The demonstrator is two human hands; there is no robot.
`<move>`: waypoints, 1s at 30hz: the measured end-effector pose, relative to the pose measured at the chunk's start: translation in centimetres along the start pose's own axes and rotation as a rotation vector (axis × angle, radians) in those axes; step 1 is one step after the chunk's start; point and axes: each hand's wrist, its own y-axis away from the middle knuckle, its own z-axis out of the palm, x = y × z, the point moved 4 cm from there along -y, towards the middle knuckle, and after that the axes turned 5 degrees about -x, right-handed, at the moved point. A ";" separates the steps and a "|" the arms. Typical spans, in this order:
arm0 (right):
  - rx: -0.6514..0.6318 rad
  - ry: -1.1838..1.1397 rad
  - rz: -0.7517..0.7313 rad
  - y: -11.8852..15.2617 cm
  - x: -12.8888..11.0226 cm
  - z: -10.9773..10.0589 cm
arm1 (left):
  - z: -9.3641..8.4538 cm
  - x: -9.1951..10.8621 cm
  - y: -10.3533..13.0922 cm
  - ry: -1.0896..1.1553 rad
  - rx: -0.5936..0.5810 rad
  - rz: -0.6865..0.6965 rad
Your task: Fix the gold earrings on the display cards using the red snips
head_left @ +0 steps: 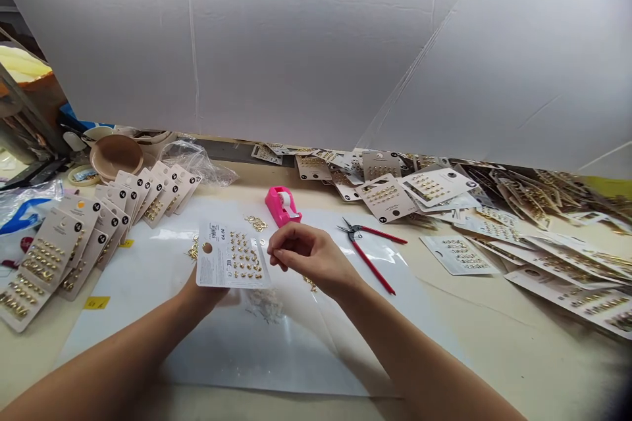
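Note:
An earring card (217, 270) with its printed back towards me is held up over the work sheet. Several rows of gold earring backs show on it, beside a barcode and price print. My left hand (210, 295) supports this card from behind, its fingers mostly hidden. Just off the card's right edge, my right hand (309, 256) has thumb and fingers pinched together; whatever may be between them is too small to make out. Small gold pieces (255, 222) lie beyond the card, and a pile of small clear pieces (266, 304) lies below it.
A pink tape dispenser (282, 206) and red-handled pliers (368, 256) lie beyond my right hand. Earring cards stand in a row (121, 210) at left and in heaps (434, 194) at right. A brown bowl (117, 156) and plastic bag (200, 161) sit back left, before a white panel (296, 46).

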 end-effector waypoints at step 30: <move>0.075 0.465 -0.441 1.5 -0.9 1.4 | 1.4 0.4 0.6 0.002 -0.142 -0.140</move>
